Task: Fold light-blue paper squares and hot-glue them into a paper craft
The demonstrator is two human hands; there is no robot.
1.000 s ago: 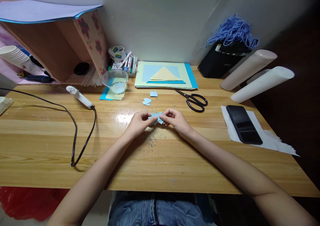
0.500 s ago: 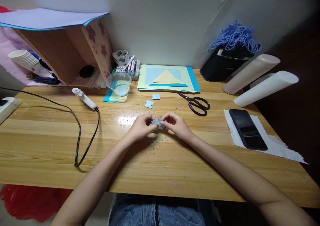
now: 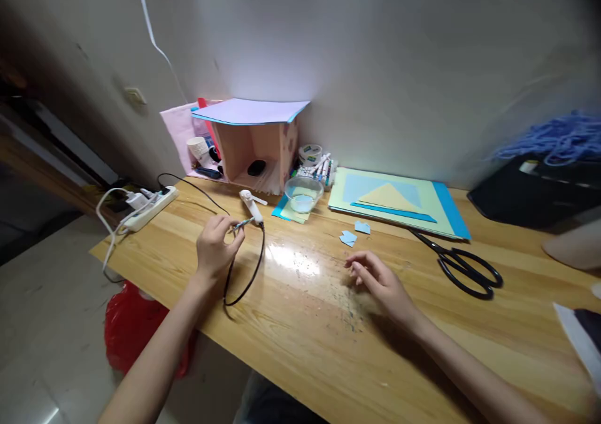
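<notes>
Pinched between thumb and fingers of my left hand [image 3: 216, 247] is a small folded piece of blue paper [image 3: 242, 224], seen nearly edge-on. It is close to the nozzle-less lower end of a white glue gun [image 3: 252, 208], whose black cord loops on the table; whether they touch I cannot tell. My right hand [image 3: 381, 284] hovers over the wooden table [image 3: 291, 324] with loosely curled fingers apart and nothing visible in them. Beyond its fingertips lie two small folded blue papers [image 3: 348, 238] [image 3: 362, 227]. Dark specks are scattered to its left.
Black-handled scissors [image 3: 464, 270] lie at the right, before a stack of coloured paper [image 3: 453, 214]. A clear plastic bowl [image 3: 304, 202], markers [image 3: 325, 168] and an open cardboard box [image 3: 290, 151] stand at the back. A power strip [image 3: 151, 209] sits at the left edge.
The view has swung left. My hands have parted: the left has carried the folded blue paper leftward to the glue gun, while the right has let go of it.
</notes>
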